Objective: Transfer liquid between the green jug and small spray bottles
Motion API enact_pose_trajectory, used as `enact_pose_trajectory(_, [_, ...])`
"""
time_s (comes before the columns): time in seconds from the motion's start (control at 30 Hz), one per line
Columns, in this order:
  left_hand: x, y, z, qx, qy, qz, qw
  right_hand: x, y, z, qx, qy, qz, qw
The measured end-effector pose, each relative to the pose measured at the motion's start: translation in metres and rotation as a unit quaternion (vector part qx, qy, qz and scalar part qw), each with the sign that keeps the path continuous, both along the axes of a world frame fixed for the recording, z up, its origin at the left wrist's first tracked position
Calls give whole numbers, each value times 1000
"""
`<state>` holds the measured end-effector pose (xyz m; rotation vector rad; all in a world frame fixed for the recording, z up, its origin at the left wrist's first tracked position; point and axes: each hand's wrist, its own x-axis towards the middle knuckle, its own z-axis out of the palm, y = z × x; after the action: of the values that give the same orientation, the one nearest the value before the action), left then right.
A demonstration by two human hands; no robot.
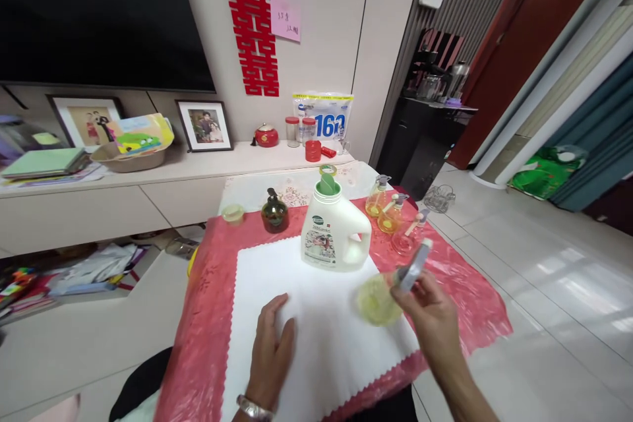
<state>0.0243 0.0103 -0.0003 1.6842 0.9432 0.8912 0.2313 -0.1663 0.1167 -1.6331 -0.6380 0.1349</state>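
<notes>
My right hand (431, 308) grips a round, yellow-green spray bottle (378, 301) by its grey spray head. The bottle is tilted and blurred, over the right side of a white scalloped-edge cloth (316, 362). Over the cloth's left part is my left hand (273, 346), fingers loosely curved, thumb apart, holding nothing. Behind both hands a white detergent jug (326, 237) stands upright, its green spout (327, 184) uncovered. Several similar spray bottles, one with amber liquid (390, 217), stand to the right. To the left is a dark brown bottle (275, 214) with a black spray top.
A pale green cap-like dish (233, 213) sits at the table's back left on the red plastic cover (208, 316). Behind the table, a white cabinet (198, 165) carries red-lidded jars (293, 132), a wipes-like packet (324, 119), picture frames and a basket (131, 158).
</notes>
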Motion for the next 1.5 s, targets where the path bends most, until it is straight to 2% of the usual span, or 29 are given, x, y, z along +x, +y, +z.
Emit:
enact_pose_trajectory(0.1, [3, -2, -5, 54, 43, -6, 998, 42, -23, 0, -4, -4, -121, 993])
enact_pose_trajectory(0.2, [5, -2, -7, 96, 83, -10, 992, 82, -35, -5, -24, -11, -205, 978])
enact_pose_trajectory(0.3, [6, -3, -8, 136, 104, -13, 985, 114, -42, -14, -60, -15, -244, 968])
enact_pose_trajectory(0.43, [7, -3, -9, 163, 114, -8, 980, 139, -45, -30, -98, -18, -255, 962])
enact_pose_trajectory(0.57, [6, -3, -10, 175, 120, -13, 977, 149, -42, -39, -107, -25, -246, 963])
enact_pose_trajectory(0.83, [4, -3, -12, 200, 136, -22, 970, 147, -44, -41, -98, -38, -191, 976])
enact_pose_trajectory(1.0, [5, -3, -11, 212, 142, -22, 967, 149, -57, -45, -62, -47, -158, 984])
enact_pose_trajectory(1.3, [3, -3, -12, 224, 148, -24, 963, 168, -79, -53, 32, -18, -46, 998])
enact_pose_trajectory(1.5, [5, -3, -12, 213, 148, -24, 965, 154, -78, -65, 35, 0, -15, 999])
